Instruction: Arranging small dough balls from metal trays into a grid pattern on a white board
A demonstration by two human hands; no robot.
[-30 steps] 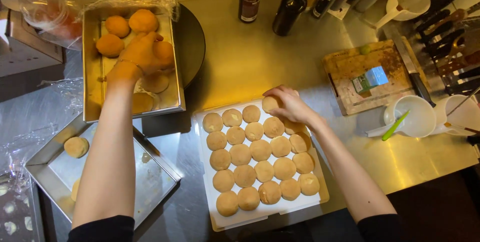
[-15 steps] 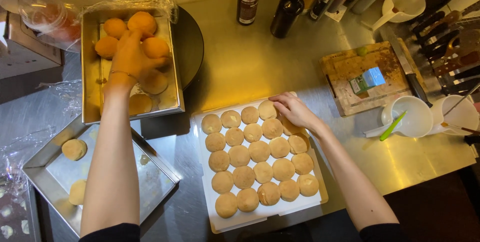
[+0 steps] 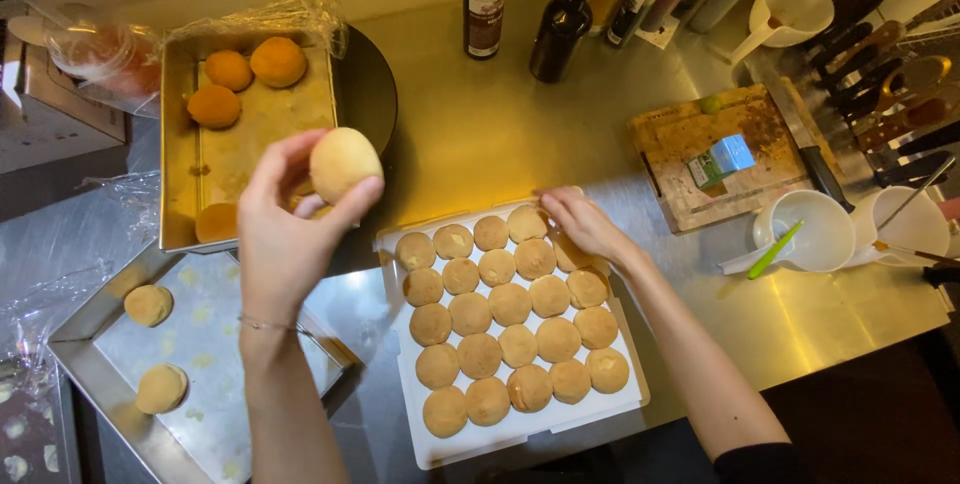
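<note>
The left hand (image 3: 285, 234) grips a pale round bun (image 3: 343, 164), held above the edge of the metal pan (image 3: 180, 144) of orange buns. The right hand (image 3: 580, 224) rests with fingers curled on the far corner of the white tray (image 3: 420, 444), which is filled with rows of flat buns on the steel surface (image 3: 480, 134).

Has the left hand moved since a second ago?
Yes. The left hand, holding a pale round bun, has pulled back out of the metal pan toward the white tray of rounds.
</note>
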